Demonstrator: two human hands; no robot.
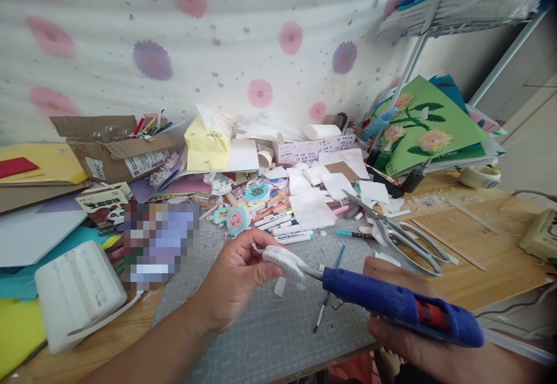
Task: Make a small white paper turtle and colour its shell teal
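Pinching a small white fuzzy piece between thumb and fingertips, the left hand holds it just above the grey cutting mat; the right hand is wrapped around a blue glue gun, long axis pointing left, nozzle touching the piece's right edge
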